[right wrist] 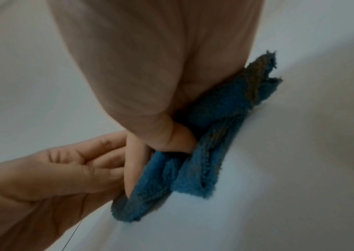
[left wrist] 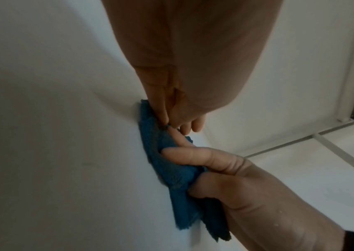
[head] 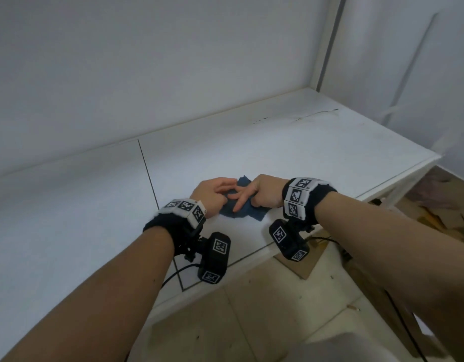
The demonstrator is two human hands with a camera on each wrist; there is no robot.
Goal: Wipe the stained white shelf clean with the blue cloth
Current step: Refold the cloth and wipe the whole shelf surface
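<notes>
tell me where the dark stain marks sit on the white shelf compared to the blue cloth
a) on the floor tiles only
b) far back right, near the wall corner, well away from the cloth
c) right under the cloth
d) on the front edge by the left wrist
b: the dark stain marks lie at the back right of the flat white shelf, while the crumpled blue fabric cloth sits near the front edge under both hands.

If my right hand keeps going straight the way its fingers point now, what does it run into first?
Probably the left hand: the right hand points leftward across the blue cloth, its fingers already meeting the left hand's fingers over it. Depth there is hard to judge.
</notes>
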